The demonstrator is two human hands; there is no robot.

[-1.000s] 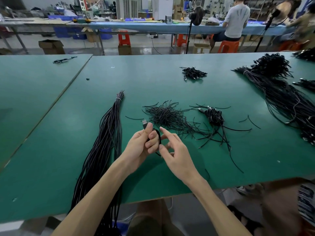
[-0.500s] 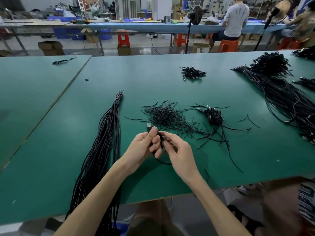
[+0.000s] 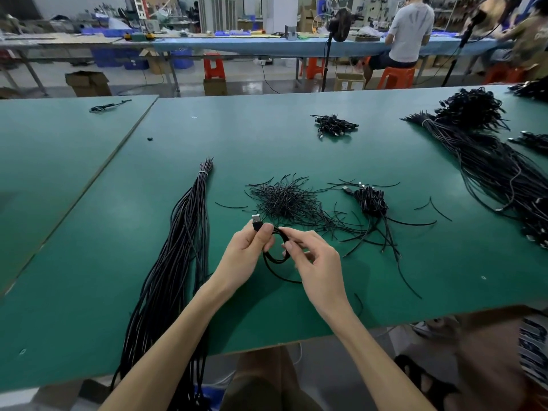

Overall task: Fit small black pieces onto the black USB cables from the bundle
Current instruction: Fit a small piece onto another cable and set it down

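Above green table (image 3: 296,137): left hand (image 3: 247,250) grip pinches USB cable (image 3: 274,259); right hand (image 3: 314,262) grip pinches its loop.

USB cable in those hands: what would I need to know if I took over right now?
Left hand grips the USB cable just under its plug. Right hand pinches its coiled loop.
Small black pieces lie in a pile just beyond the hands; the long bundle lies to the left.
Done: seemingly the coiled cables on the right.
Left: fit this cable, then the bundle.
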